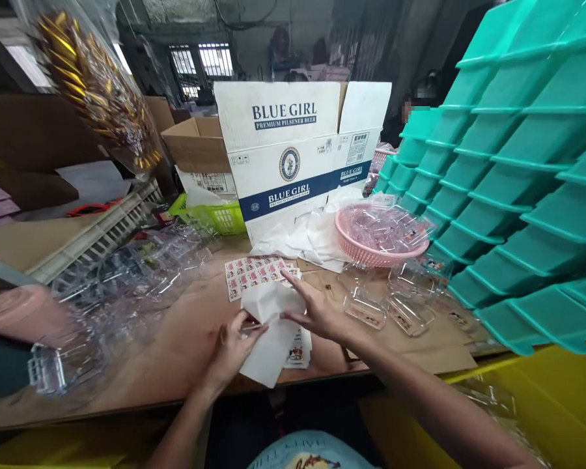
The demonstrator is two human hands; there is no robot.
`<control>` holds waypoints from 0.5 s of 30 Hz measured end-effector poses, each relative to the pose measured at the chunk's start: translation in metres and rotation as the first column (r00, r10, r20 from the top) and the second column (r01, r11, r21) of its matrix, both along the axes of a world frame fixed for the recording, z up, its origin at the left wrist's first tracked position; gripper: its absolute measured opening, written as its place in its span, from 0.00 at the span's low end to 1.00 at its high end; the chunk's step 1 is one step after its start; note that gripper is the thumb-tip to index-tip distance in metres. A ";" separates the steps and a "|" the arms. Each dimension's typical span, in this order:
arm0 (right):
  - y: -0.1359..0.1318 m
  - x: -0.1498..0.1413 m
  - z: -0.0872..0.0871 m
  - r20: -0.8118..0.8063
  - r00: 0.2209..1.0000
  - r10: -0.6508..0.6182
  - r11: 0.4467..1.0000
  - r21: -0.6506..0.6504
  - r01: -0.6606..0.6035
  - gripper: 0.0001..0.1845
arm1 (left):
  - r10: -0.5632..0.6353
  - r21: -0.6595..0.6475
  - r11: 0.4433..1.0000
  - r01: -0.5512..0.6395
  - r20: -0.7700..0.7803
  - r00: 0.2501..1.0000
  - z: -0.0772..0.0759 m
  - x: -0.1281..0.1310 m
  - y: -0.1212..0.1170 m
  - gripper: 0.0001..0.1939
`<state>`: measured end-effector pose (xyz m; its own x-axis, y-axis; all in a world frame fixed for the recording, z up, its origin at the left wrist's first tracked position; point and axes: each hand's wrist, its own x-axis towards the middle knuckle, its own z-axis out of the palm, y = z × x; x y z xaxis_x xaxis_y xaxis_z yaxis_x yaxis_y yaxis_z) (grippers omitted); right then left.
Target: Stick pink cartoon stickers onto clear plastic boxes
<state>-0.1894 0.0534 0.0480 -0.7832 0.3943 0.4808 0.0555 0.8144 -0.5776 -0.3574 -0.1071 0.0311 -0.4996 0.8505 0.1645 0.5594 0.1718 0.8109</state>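
Note:
Over the near edge of a brown work table [176, 352], both my hands hold a white folded sheet of backing paper [268, 326]. My left hand [232, 348] pinches its lower left edge. My right hand [317, 312] grips its right side, index finger stretched out. Under the paper lie small printed stickers [297, 355]. Just beyond it, flat on the table, is a sheet of red-and-white stickers [251, 273]. Right of my right hand lie clear plastic boxes [366, 307] with printed inserts.
A white Blue Girl beer carton [293, 150] stands behind. A pink basket [378, 238] holds clear boxes. Teal trays [512, 169] are stacked at right, loose clear boxes [127, 280] are heaped at left, and there is a green basket [215, 215]. A person sits at the far right behind the trays.

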 end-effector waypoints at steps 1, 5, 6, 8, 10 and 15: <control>0.009 -0.006 0.005 -0.027 1.000 -0.007 1.000 -0.024 0.006 0.29 | 0.011 0.034 0.999 -0.012 0.037 0.999 0.007 0.000 0.002 0.14; 0.084 -0.010 0.050 -0.130 0.978 -0.160 0.987 0.012 0.163 0.20 | 0.133 0.204 0.972 -0.118 -0.058 0.989 0.014 -0.019 0.011 0.25; 0.110 -0.009 0.066 -0.159 0.966 -0.205 0.975 0.048 0.215 0.22 | 0.149 0.225 0.966 -0.127 -0.086 0.985 0.010 -0.026 0.014 0.25; 0.168 -0.010 0.098 -0.188 0.930 -0.315 0.905 0.237 0.354 0.26 | 0.168 0.245 0.960 -0.133 -0.130 0.977 -0.004 -0.035 0.022 0.20; 0.222 -0.018 0.125 -0.118 0.901 -0.418 0.758 0.502 0.417 0.27 | 0.194 0.276 0.951 -0.139 -0.181 0.964 -0.022 -0.038 0.031 0.15; 0.316 -0.051 0.136 0.126 0.866 -0.485 0.658 0.704 0.266 0.21 | 0.206 0.343 0.935 -0.092 -0.315 0.926 -0.054 -0.043 0.041 0.12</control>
<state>-0.2409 0.3696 0.1838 -0.7767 0.3624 0.5152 0.5099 0.8420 0.1765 -0.4008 -0.0659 -0.0229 -0.4810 0.6445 0.5943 0.7985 0.0422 0.6005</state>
